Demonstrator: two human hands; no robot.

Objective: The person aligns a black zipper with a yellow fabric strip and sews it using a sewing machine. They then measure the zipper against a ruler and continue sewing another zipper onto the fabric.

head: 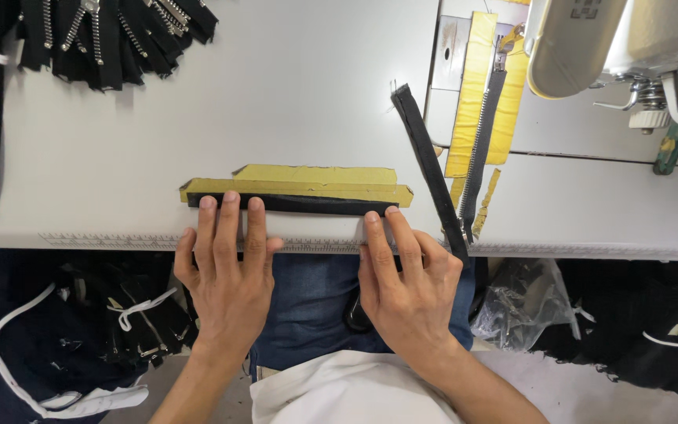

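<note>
Both hands flat, fingers pressed together: left hand [227, 267] and right hand [403, 275] fingertips pin the black strip [296, 204] against the yellow guide [300, 184] just beyond them. Best keep pressure even, edges aligned.

The white tabletop [292, 94] carries a black fabric strip [292, 204] against a yellow tape guide [315, 179], a heap of black zippers [111, 35] at the far left corner, and a sewing machine [621, 47] at right.
</note>
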